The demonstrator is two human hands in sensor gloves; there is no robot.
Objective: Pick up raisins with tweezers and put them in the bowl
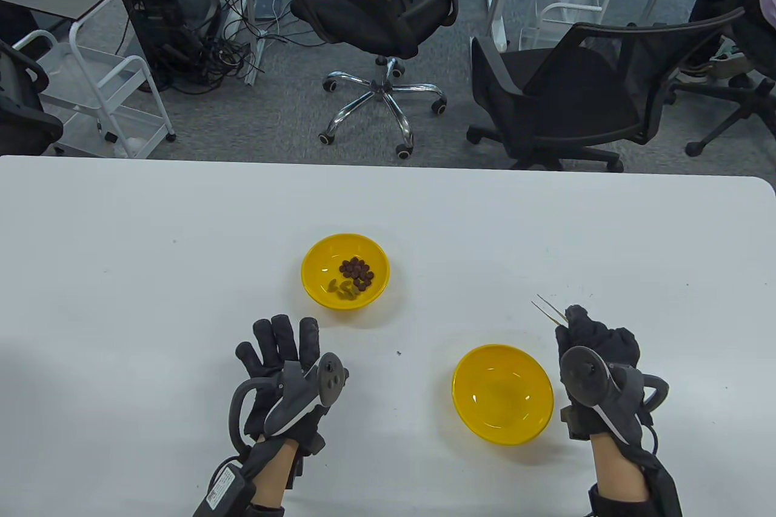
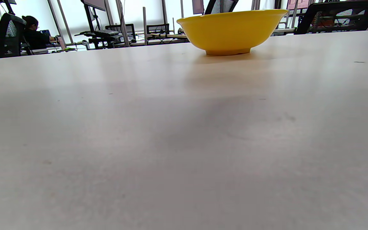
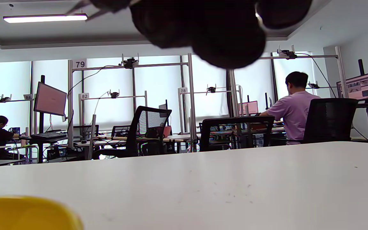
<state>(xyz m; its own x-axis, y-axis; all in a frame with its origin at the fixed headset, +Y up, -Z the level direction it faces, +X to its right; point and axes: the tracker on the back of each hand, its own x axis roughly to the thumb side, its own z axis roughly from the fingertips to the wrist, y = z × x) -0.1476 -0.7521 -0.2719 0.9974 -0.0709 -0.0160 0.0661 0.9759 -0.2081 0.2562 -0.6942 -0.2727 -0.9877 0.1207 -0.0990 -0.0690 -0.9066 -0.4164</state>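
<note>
A yellow bowl in the middle of the white table holds a pile of dark raisins and a few greenish ones. It also shows in the left wrist view. A second yellow bowl, with nothing in it, sits nearer me on the right; its rim shows in the right wrist view. My right hand grips thin metal tweezers, tips apart, pointing up-left, just right of the near bowl. My left hand rests flat on the table, fingers spread, holding nothing.
Two black office chairs and a white cart stand beyond the table's far edge. A small dark speck lies between the hands. People sit at desks in the background of the wrist views.
</note>
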